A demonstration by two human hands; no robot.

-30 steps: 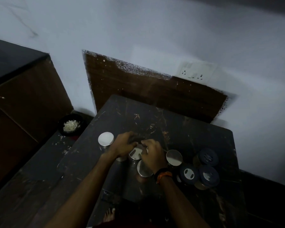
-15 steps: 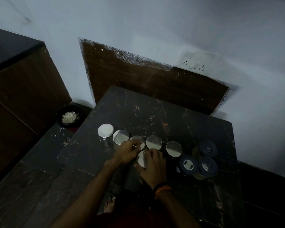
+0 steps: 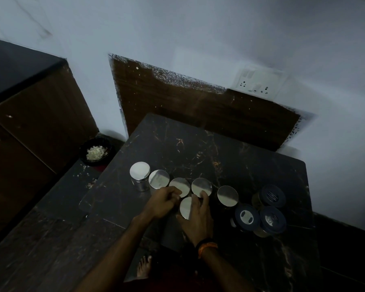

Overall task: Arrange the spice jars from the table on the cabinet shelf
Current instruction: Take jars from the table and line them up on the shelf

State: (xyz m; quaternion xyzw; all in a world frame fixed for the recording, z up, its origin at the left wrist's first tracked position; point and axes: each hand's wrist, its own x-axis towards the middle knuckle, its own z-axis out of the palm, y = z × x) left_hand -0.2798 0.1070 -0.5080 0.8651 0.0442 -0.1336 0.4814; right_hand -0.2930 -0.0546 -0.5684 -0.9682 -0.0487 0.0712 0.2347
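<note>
On the dark marble table [image 3: 198, 148], five steel-lidded round jars [image 3: 201, 187] run left to right before me; a sixth steel-lidded jar [image 3: 185, 208] sits nearer, between my left hand [image 3: 162, 202] and right hand [image 3: 198, 220]. Three dark-lidded glass jars [image 3: 272, 220] cluster to the right. A black bowl [image 3: 96, 151] lies left, below the table, beside the brown wooden cabinet [image 3: 30, 114].

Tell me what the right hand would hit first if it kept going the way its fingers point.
Probably the round silver-lidded steel jar just beyond the right hand; its fingertips already seem to reach that lid, though depth is unclear.
</note>
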